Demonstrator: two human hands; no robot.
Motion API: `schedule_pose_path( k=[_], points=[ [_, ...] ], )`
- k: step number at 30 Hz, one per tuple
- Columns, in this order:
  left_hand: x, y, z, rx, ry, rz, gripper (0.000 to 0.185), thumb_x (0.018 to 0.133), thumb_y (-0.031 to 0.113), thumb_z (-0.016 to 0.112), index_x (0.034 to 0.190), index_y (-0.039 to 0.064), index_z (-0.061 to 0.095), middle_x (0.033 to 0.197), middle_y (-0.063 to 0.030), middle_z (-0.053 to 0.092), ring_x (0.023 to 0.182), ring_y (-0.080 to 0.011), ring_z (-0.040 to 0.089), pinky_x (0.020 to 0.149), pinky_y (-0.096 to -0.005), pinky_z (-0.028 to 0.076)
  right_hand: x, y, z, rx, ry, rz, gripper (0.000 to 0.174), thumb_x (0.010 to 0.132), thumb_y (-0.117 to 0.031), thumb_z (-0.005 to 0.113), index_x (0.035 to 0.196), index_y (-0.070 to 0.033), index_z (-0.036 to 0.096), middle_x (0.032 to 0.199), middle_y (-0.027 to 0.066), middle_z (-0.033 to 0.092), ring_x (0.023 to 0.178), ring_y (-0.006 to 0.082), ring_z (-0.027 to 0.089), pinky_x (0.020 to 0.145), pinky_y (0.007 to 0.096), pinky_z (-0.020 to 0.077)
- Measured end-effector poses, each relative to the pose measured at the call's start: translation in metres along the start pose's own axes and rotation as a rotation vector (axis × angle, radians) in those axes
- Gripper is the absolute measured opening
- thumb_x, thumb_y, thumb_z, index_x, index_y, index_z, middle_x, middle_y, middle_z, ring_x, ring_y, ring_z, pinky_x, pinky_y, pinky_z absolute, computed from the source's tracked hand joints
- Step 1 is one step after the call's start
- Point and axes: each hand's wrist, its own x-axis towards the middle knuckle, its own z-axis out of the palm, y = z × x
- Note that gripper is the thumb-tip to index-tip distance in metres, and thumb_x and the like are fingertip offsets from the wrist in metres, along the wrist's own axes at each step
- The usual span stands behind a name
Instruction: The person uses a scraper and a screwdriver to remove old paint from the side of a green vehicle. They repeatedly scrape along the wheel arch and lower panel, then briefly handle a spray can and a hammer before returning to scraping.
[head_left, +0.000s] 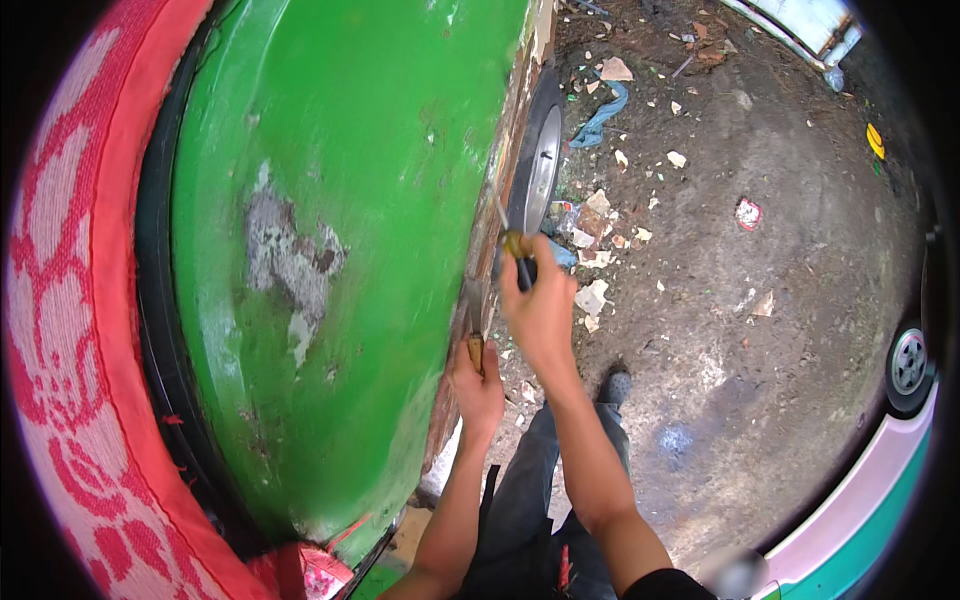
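My left hand (478, 394) grips the wooden handle of a flat-bladed scraper (475, 307). Its blade lies against the worn, brown lower edge (491, 195) of a green car body panel (360, 187). Just above and to the right, my right hand (541, 311) is closed around a screwdriver (514, 244) with a yellow and black handle. The screwdriver's thin shaft points up toward the panel edge and is slightly blurred; whether it touches cannot be told. A bare grey patch (289, 247) with chipped paint marks the green panel.
A car wheel (541, 165) sits beside the panel edge. Broken filler flakes (592, 296) and a blue cloth strip (604, 116) litter the ground. Red patterned fabric (67, 300) borders the panel at left. Another vehicle's wheel (909, 361) stands at far right. My shoe (616, 386) is below.
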Motion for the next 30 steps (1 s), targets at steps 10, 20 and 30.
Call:
schedule_pose_path(
  k=[10, 20, 30],
  points=[
    [0.007, 0.011, 0.009, -0.02, -0.027, 0.029, 0.024, 0.1, 0.015, 0.059, 0.086, -0.002, 0.05, 0.064, -0.0147, 0.048, 0.057, -0.0271, 0.045, 0.056, -0.0425, 0.037, 0.007, 0.006, 0.002, 0.032, 0.069, -0.048, 0.013, 0.094, -0.009, 0.064, 0.102, 0.001, 0.06, 0.068, 0.0186, 0.065, 0.053, 0.0189, 0.061, 0.053, 0.0356, 0.0464],
    [0.007, 0.001, 0.024, -0.014, -0.002, 0.051, 0.02, 0.099, 0.013, 0.059, 0.09, -0.002, 0.05, 0.065, -0.0175, 0.05, 0.057, -0.0295, 0.05, 0.057, -0.0442, 0.039, 0.035, 0.01, 0.001, 0.054, 0.06, -0.048, 0.018, 0.092, -0.009, 0.065, 0.105, 0.002, 0.06, 0.079, 0.0229, 0.069, 0.073, 0.0321, 0.074, 0.063, 0.0363, 0.0532],
    [0.009, 0.038, 0.026, 0.08, 0.038, 0.019, 0.02, 0.099, 0.01, 0.058, 0.086, -0.002, 0.048, 0.062, -0.016, 0.046, 0.052, -0.0253, 0.042, 0.051, -0.0427, 0.034, 0.058, 0.006, -0.007, 0.197, 0.052, 0.084, 0.016, 0.093, -0.011, 0.065, 0.1, 0.002, 0.058, 0.07, 0.0186, 0.064, 0.055, 0.0262, 0.062, 0.055, 0.0373, 0.0467]
  ],
)
